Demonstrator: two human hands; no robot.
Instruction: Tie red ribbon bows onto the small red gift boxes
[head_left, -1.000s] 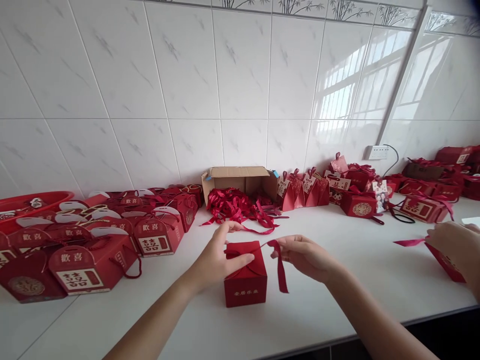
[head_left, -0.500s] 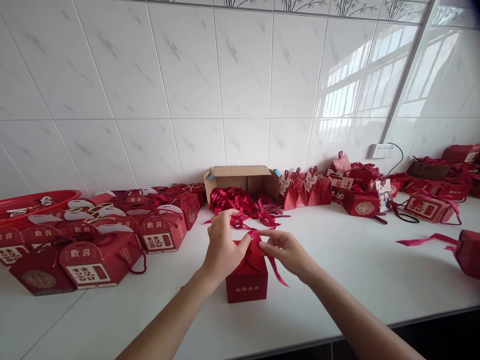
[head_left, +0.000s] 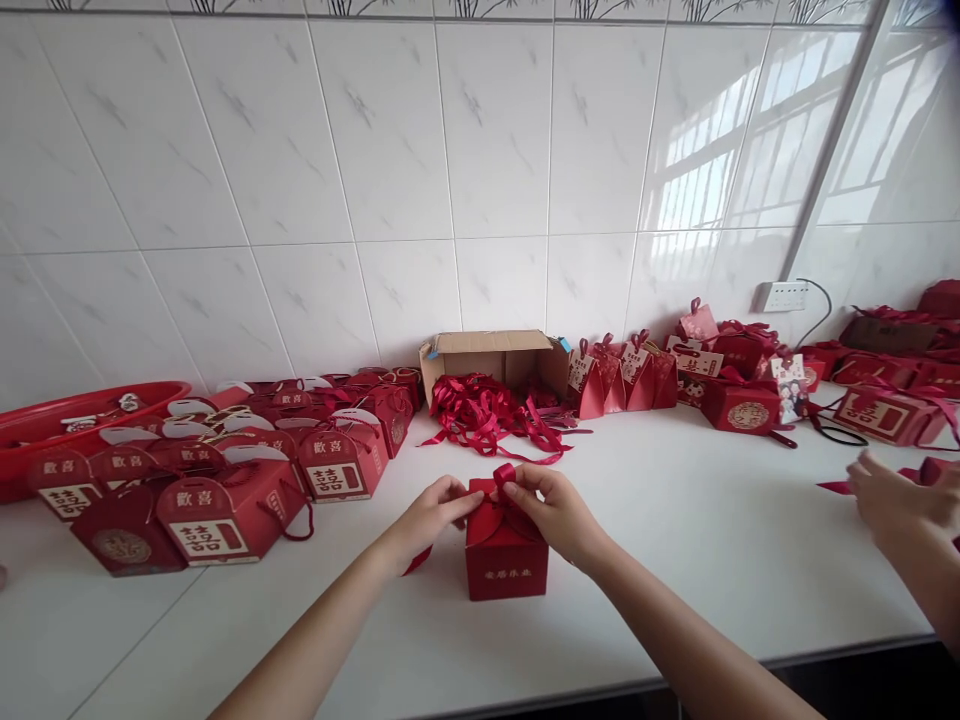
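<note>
A small red box (head_left: 507, 565) with gold characters stands upright on the white table. Red ribbon (head_left: 504, 478) rises in a loop from its top, and a ribbon end hangs by the left side of the box. My left hand (head_left: 435, 515) has its fingers closed at the top left edge of the box, pinching the ribbon. At the top right, my right hand (head_left: 553, 505) pinches the looped ribbon between thumb and fingers.
Many red gift boxes (head_left: 225, 505) and a red basin (head_left: 157, 395) stand at the left. Behind is a cardboard box (head_left: 491, 342) of ribbons. More boxes (head_left: 739, 408) line the right, where another person's hand (head_left: 900, 505) reaches in.
My left hand has come down to the box's left top edge. The ribbon now forms a loop at my right hand. Another person's hand has appeared at the right, and the view has shifted slightly.
</note>
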